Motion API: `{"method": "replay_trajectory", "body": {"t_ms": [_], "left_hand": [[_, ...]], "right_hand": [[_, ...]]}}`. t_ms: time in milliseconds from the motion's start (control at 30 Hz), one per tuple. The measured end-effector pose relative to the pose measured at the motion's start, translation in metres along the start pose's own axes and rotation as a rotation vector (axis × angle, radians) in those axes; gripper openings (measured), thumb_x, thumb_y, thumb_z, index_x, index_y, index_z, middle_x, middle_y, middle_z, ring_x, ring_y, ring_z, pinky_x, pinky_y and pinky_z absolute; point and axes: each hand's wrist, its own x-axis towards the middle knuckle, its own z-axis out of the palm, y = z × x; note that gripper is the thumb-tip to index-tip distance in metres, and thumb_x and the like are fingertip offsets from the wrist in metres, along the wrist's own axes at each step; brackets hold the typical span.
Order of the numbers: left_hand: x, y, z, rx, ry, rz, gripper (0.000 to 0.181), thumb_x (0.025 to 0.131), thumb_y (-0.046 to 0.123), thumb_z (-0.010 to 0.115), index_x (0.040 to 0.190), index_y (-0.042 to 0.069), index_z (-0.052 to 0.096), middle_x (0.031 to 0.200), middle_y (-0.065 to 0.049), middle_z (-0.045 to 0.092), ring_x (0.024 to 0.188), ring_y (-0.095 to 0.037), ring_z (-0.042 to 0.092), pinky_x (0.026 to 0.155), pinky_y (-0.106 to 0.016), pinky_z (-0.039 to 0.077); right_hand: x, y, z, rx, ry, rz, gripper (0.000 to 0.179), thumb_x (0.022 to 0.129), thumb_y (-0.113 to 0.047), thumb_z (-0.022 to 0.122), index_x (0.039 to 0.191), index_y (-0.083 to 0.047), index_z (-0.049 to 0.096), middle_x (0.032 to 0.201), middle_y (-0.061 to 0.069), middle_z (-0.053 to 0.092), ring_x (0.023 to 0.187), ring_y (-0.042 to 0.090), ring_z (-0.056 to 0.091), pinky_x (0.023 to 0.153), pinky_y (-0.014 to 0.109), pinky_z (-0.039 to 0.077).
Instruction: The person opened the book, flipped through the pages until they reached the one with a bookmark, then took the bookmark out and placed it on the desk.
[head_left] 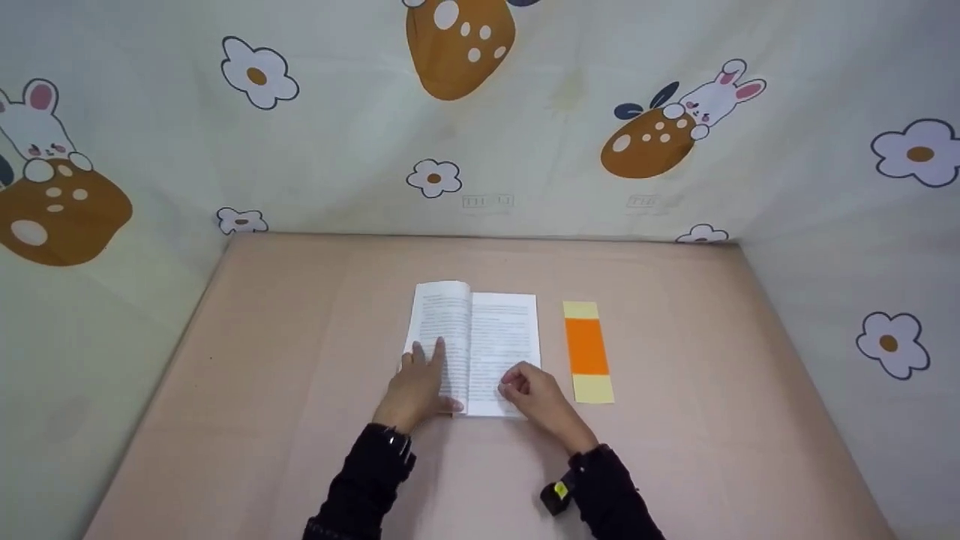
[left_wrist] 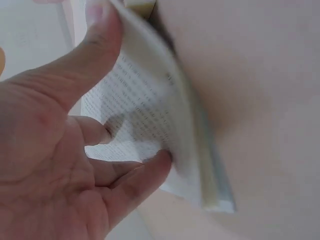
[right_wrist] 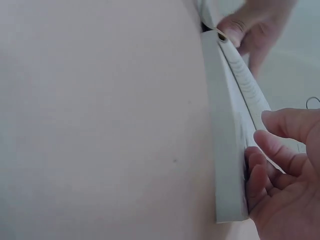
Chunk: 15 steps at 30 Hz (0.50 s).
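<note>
An open book [head_left: 499, 337] lies in the middle of the table, its printed left page curving up toward the spine. My left hand [head_left: 416, 386] rests on that left page with its fingers spread. In the left wrist view, the thumb [left_wrist: 102, 30] lies at the book's edge while the fingertips touch the printed page [left_wrist: 142, 100]. Over the lower right page is my right hand [head_left: 538, 397], fingers loosely bent. The right wrist view shows a gap between its thumb and index finger, with the other fingers [right_wrist: 257, 175] against the page.
To the right of the book lies a flat strip [head_left: 587, 349], orange in the middle and pale yellow at both ends. A small black object with a yellow patch [head_left: 556, 496] sits beside the right sleeve [head_left: 611, 487]. Patterned cloth walls [head_left: 337, 165] enclose the table's back and sides.
</note>
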Motion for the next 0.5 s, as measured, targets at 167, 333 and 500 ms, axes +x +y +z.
{"method": "replay_trajectory", "body": {"t_ms": [167, 333, 500], "left_hand": [[-0.016, -0.011, 0.011, -0.081, 0.11, 0.0, 0.091, 0.076, 0.041, 0.071, 0.147, 0.007, 0.026, 0.148, -0.033, 0.016, 0.13, -0.051, 0.027, 0.105, -0.055, 0.031], [-0.019, -0.008, 0.01, -0.139, 0.385, -0.05, 0.08, 0.086, 0.033, 0.065, 0.147, 0.001, 0.023, 0.139, -0.036, 0.031, 0.117, -0.051, 0.044, 0.092, -0.056, 0.041], [-0.023, 0.01, -0.001, -0.248, 0.546, -0.042, 0.057, 0.097, 0.023, 0.049, 0.142, -0.005, 0.029, 0.107, -0.027, 0.061, 0.087, -0.035, 0.062, 0.069, -0.044, 0.05]], "right_hand": [[0.0, 0.002, -0.003, 0.049, 0.0, -0.006, 0.01, 0.089, -0.011, 0.059, 0.095, -0.003, 0.058, 0.078, 0.002, 0.055, 0.071, 0.012, 0.046, 0.062, 0.018, 0.038], [0.001, 0.003, -0.005, 0.073, 0.014, -0.02, 0.015, 0.092, -0.016, 0.056, 0.098, -0.002, 0.058, 0.079, 0.003, 0.056, 0.072, 0.012, 0.046, 0.065, 0.018, 0.038], [0.002, 0.002, -0.006, 0.106, 0.011, 0.021, 0.03, 0.097, -0.03, 0.048, 0.102, -0.002, 0.056, 0.077, 0.002, 0.055, 0.068, 0.011, 0.047, 0.061, 0.02, 0.041]]}}
